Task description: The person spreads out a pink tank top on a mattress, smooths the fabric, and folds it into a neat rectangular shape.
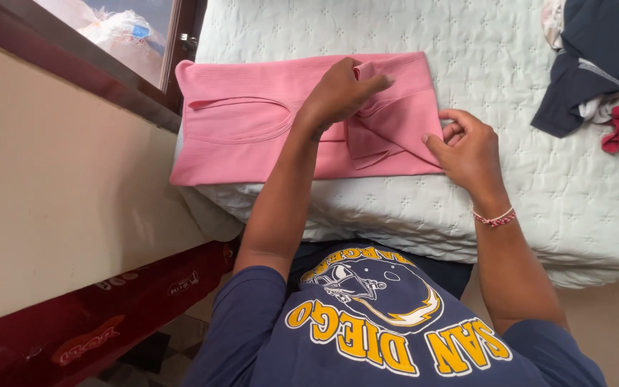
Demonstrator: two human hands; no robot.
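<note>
Pink garment (252,129) on bed (539,193), left hand (338,93) pinching its fold.

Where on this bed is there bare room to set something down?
Bare quilt lies right of the right hand, below the dark clothes pile, and above the pink garment toward the top edge. The left side is crowded: garment and left hand.

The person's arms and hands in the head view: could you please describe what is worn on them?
Both hands are bare: no gloves or rings show on the left hand or the right hand. The right wrist carries a thin braided bracelet in red and white. Short navy sleeves of a T-shirt with a yellow and white print cover the upper arms; the forearms are uncovered.
</note>
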